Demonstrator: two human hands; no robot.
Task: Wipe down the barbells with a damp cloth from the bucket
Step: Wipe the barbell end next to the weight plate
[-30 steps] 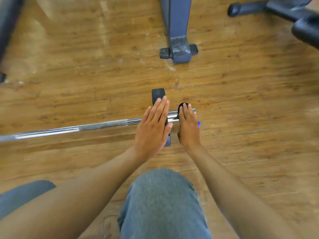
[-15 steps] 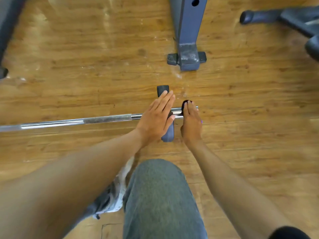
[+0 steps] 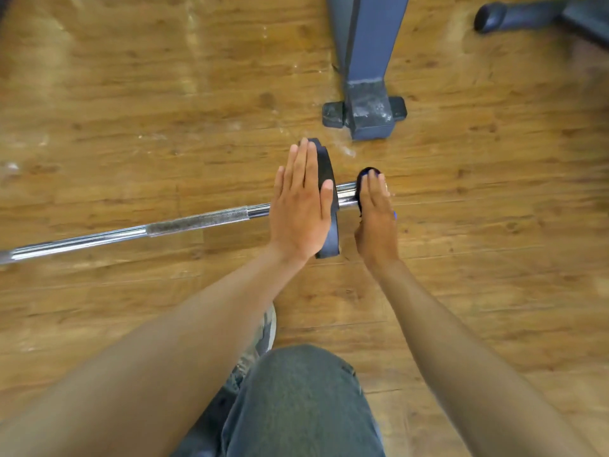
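Observation:
A chrome barbell (image 3: pixel 197 222) lies on the wooden floor, running from the left edge to the middle. A thin black weight plate (image 3: pixel 324 169) stands on its right end. My left hand (image 3: pixel 301 209) lies flat with straight fingers against the plate's left face. Just right of the plate, my right hand (image 3: pixel 375 219) holds a dark blue cloth (image 3: pixel 364 174) over the bar's end. The thumb is hidden. No bucket is in view.
A blue-grey rack post with a black foot (image 3: pixel 365 110) stands just beyond the plate. Another dark frame leg (image 3: pixel 514 14) crosses the top right corner. My jeans-clad knee (image 3: pixel 303 400) and a shoe (image 3: pixel 263 338) fill the bottom centre.
My left hand's fingers have turned from angled right to pointing straight ahead along the plate. The right hand stays on the cloth at the bar's end.

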